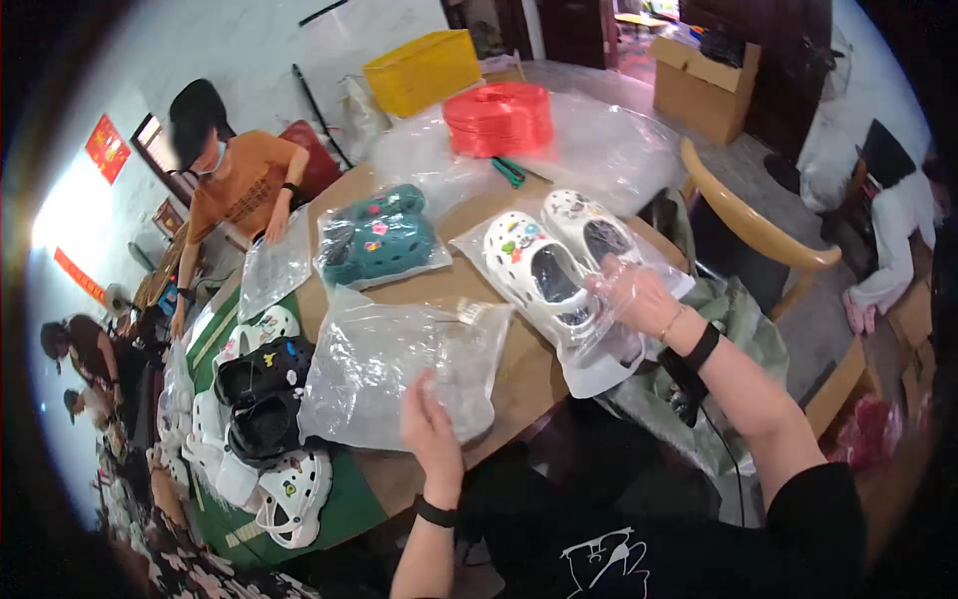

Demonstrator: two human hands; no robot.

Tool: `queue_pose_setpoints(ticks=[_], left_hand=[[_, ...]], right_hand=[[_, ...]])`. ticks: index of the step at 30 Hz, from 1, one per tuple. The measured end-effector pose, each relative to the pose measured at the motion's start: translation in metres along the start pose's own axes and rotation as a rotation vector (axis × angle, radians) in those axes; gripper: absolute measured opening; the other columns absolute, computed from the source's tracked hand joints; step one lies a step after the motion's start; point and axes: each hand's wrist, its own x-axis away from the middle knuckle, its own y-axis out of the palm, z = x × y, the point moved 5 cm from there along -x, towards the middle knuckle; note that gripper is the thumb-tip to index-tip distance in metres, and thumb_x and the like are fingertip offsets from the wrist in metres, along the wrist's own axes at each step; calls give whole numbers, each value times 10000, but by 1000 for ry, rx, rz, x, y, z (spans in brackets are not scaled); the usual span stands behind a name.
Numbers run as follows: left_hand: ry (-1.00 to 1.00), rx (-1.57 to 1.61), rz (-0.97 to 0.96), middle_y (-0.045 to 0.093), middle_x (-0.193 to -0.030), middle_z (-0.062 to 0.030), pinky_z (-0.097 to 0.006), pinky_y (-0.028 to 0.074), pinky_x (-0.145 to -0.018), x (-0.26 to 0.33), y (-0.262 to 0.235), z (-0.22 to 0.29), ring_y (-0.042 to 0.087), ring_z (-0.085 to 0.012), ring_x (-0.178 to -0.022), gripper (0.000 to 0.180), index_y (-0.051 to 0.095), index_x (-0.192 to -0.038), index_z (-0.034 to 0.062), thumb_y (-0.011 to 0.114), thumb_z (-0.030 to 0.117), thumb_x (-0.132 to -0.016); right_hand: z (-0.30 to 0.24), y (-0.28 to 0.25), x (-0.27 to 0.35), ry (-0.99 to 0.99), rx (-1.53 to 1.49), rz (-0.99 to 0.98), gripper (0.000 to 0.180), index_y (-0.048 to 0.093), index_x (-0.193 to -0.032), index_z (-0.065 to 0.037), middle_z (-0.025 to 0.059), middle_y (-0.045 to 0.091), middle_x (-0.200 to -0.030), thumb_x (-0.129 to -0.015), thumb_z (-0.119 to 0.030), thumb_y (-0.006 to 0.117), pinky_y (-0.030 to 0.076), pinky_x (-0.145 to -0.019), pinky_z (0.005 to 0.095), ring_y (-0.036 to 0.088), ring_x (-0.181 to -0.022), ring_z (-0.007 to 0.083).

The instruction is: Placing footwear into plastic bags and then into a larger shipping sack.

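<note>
My right hand point(639, 299) grips the open end of a clear plastic bag point(599, 359) that holds a pair of white clogs point(544, 255) with small coloured charms, lying on the round wooden table point(499, 369). My left hand point(431, 429) presses on the near edge of a stack of empty clear plastic bags point(399, 369) in front of me. Behind the stack lies a bagged pair of teal clogs point(379, 238).
White and black clogs point(261, 399) are piled at the left on a green mat. A person in an orange shirt point(239, 185) works across the table. A red roll of strapping point(499, 118), a yellow crate point(422, 70), cardboard boxes point(704, 85) and a wooden chair point(758, 235) stand around.
</note>
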Motion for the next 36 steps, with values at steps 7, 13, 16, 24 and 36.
queue_pose_setpoints(ticks=[7, 13, 16, 24, 36], left_hand=[[-196, 148, -352, 613, -925, -117, -306, 490, -661, 36, 56, -3, 568, -158, -731, 282, 577, -1205, 24, 517, 60, -932], [-362, 297, -471, 577, -1109, -159, -360, 431, -915, 54, 65, 10, 551, -276, -1048, 387, 559, -1246, 32, 637, 99, -873], [-212, 168, -284, 563, -1159, -166, -392, 407, -954, 47, 49, 14, 529, -316, -1088, 400, 552, -1250, 15, 642, 107, -871], [-147, -115, -441, 352, -1474, -157, -599, 150, -1105, 55, 71, -17, 256, -381, -1392, 570, 446, -1403, 129, 630, 233, -874], [-102, -46, -486, 402, -1451, -155, -552, 195, -1114, 39, 65, -19, 303, -377, -1380, 431, 523, -1324, 98, 593, 205, -912]], right_hand=[[22, -24, 50, 180, 24, 77, 329, 554, -1087, -161, 130, 527, -932, -771, -76, 577, 501, -543, 396, 617, -719, 291], [26, -31, 71, 145, -272, 23, 263, 584, -1090, -153, 102, 556, -1086, -837, -84, 574, 528, -678, 396, 637, -825, 304], [32, -48, 63, 163, -424, 111, 247, 577, -1097, -149, 103, 577, -1066, -850, -140, 576, 517, -765, 399, 618, -905, 315], [36, -10, 27, 372, -57, -173, 364, 628, -932, -84, 157, 655, -769, -773, -411, 648, 502, -690, 453, 649, -786, 342], [66, -90, 140, 758, -940, -69, 381, 643, -1111, -24, 116, 680, -939, -846, -298, 662, 490, -767, 331, 628, -827, 195]])
